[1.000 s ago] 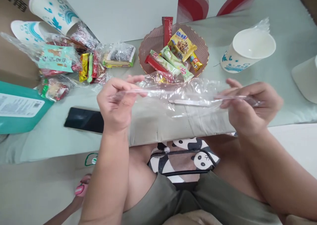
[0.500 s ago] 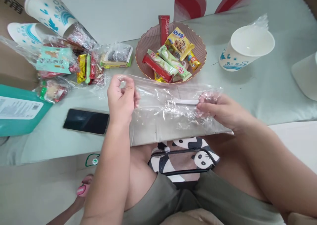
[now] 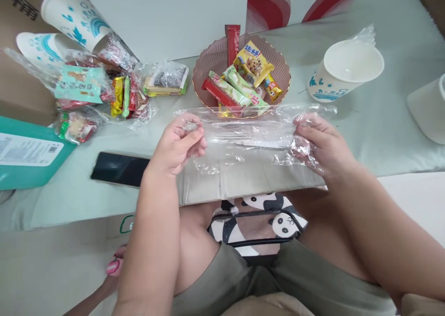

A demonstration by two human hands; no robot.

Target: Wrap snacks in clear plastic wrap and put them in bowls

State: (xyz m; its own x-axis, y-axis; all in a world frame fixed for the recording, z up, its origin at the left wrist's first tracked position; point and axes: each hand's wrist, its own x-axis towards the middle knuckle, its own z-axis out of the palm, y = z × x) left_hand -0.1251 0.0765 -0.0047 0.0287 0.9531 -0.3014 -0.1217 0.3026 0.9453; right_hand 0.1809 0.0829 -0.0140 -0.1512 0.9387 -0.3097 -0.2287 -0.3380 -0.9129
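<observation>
A clear plastic bag is stretched between my two hands, over the table's front part. My left hand pinches its left end between thumb and fingers. Its other end is bunched in my right hand, with the fingers closed on it. A white strip shows at the bag, close to my right fingers. Just behind the bag stands a pink ribbed bowl with a gold rim. In it lie several wrapped snacks, among them a yellow cookie packet and a red packet. The bag's upper edge overlaps the bowl's front.
A black phone lies left of my left forearm. Bagged snacks and paper cups crowd the left back. A paper cup stands right of the bowl. A panda-print bag rests between my legs.
My right hand has moved right and slightly up, and my left hand a little right and down. The plastic bag is pulled longer and tauter between them.
</observation>
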